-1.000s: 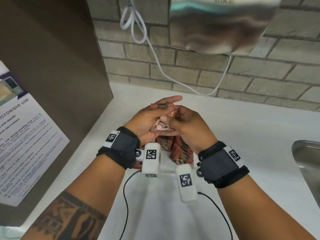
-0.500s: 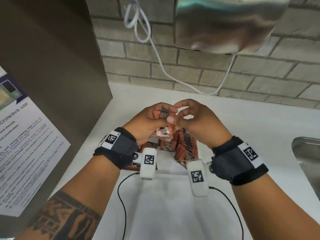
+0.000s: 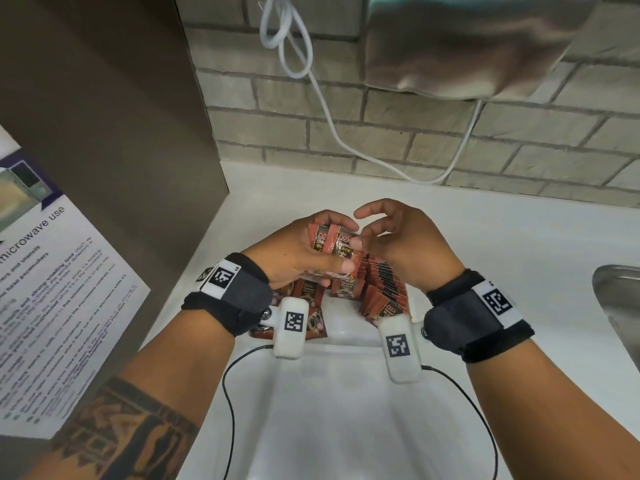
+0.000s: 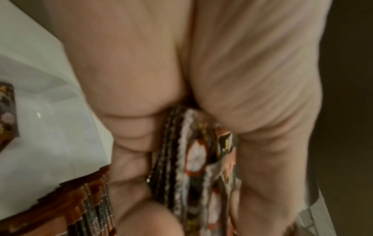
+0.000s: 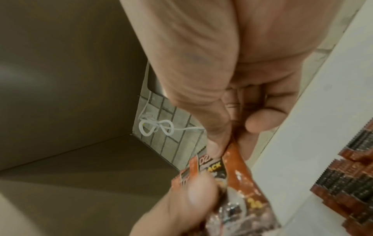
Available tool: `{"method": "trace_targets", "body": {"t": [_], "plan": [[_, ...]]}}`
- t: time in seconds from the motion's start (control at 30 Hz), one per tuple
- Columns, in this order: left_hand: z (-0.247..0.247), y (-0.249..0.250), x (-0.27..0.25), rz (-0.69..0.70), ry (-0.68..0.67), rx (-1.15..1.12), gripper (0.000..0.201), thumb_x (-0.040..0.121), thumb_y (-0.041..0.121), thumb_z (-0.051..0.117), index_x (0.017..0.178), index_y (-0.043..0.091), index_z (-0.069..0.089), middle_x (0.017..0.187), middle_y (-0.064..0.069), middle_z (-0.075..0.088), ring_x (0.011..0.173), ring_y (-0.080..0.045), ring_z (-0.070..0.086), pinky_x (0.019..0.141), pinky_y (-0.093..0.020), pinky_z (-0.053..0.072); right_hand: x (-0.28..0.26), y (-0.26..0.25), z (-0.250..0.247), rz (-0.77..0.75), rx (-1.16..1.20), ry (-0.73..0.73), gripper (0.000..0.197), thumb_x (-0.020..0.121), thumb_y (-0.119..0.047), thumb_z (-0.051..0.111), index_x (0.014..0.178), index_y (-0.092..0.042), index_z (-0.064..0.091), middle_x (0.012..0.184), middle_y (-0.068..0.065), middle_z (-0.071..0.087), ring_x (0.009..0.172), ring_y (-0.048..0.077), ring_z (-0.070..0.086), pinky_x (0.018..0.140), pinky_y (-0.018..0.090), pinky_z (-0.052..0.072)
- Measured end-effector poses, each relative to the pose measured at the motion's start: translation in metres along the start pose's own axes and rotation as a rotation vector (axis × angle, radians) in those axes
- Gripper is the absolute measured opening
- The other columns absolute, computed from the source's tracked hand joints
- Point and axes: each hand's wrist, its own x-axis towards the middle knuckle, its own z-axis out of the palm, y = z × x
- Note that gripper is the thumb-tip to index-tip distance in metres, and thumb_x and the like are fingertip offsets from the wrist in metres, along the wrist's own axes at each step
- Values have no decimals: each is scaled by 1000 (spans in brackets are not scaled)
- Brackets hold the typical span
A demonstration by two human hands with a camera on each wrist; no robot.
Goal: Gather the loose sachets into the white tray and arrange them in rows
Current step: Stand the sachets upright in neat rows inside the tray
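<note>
My left hand (image 3: 311, 252) grips a small bundle of red-brown sachets (image 3: 329, 239) above the far end of the white tray (image 3: 346, 417). My right hand (image 3: 360, 237) pinches the front sachet (image 3: 346, 249) of that bundle between thumb and forefinger. The left wrist view shows the bundle (image 4: 193, 159) clamped edge-on between thumb and fingers. The right wrist view shows the pinched sachet (image 5: 234, 169), with my left thumb (image 5: 193, 199) below it. A row of sachets (image 3: 384, 292) stands on edge in the tray under my right hand. A few loose sachets (image 3: 313, 322) lie flat under my left wrist.
A brown cabinet side (image 3: 104, 133) with a microwave notice (image 3: 52, 306) rises at the left. A steel sink (image 3: 620, 306) sits at the right edge. On the brick wall hang a hand dryer (image 3: 467, 46) and its white cable (image 3: 311, 81).
The bundle has tipped so its printed faces show. My right hand has moved from cupping the bundle to pinching its front sachet, its other fingers lifted.
</note>
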Motion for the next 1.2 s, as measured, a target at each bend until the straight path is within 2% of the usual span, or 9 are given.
{"method": "trace_targets", "body": {"t": [0.27, 0.4, 0.47, 0.57, 0.63, 0.77, 0.83, 0.97, 1.2], "plan": [[-8, -19, -6, -28, 104, 401, 45, 77, 13, 88, 115, 21, 65, 103, 0, 74, 87, -16, 72, 70, -32, 61, -7, 11, 8, -14, -266, -33, 3, 86, -19, 76, 86, -22, 75, 78, -11, 70, 72, 1, 62, 67, 11, 44], [-28, -30, -17, -212, 149, 632, 29, 84, 27, 82, 108, 26, 65, 96, 4, 71, 62, -19, 68, 57, -37, 60, -4, 24, 14, -8, -473, -69, 5, 90, -17, 70, 89, -20, 74, 78, -18, 63, 71, -5, 56, 64, 2, 40], [-37, -33, -22, -356, 132, 698, 19, 89, 27, 74, 107, 25, 66, 81, -4, 71, 60, -27, 63, 59, -38, 57, 1, 33, 20, 28, -537, -89, 10, 89, -16, 69, 85, -22, 75, 79, -17, 65, 73, -1, 59, 60, 4, 37], [-26, -34, -23, -483, -6, 779, 13, 91, 25, 68, 104, 27, 69, 74, -5, 68, 64, -20, 61, 53, -27, 52, 10, 48, 31, 101, -615, -83, 23, 84, -16, 69, 70, -33, 73, 75, -17, 70, 75, 4, 65, 68, 22, 50], [-11, -34, -15, -510, -111, 835, 17, 91, 29, 68, 108, 30, 70, 80, -2, 70, 69, -18, 64, 55, -23, 51, 12, 52, 39, 141, -671, -103, 28, 83, -19, 68, 61, -36, 69, 76, -16, 70, 76, 5, 65, 74, 27, 54], [11, -44, 12, -520, -260, 952, 37, 94, 39, 65, 128, 26, 64, 96, 5, 69, 98, -18, 66, 94, -34, 53, 17, 56, 47, 197, -772, -120, 22, 78, -22, 76, 60, -34, 71, 82, -14, 68, 90, 13, 62, 82, 33, 57], [14, -53, 25, -544, -258, 982, 44, 92, 42, 66, 130, 21, 65, 110, 1, 71, 107, -21, 65, 102, -38, 50, 20, 57, 49, 236, -802, -132, 13, 75, -23, 77, 64, -32, 74, 90, -8, 69, 96, 19, 61, 84, 35, 57], [11, -69, 41, -606, -270, 989, 48, 88, 46, 69, 128, 18, 68, 128, -6, 68, 118, -26, 63, 108, -42, 47, 24, 60, 51, 257, -837, -156, 6, 77, -25, 73, 77, -27, 78, 99, -4, 68, 101, 22, 60, 87, 38, 56], [10, -76, 49, -592, -307, 951, 49, 86, 48, 69, 127, 20, 69, 125, -2, 70, 118, -24, 64, 107, -42, 49, 27, 67, 46, 240, -715, -157, 23, 80, -22, 74, 65, -35, 62, 84, -10, 70, 96, 21, 66, 90, 37, 54]]}}
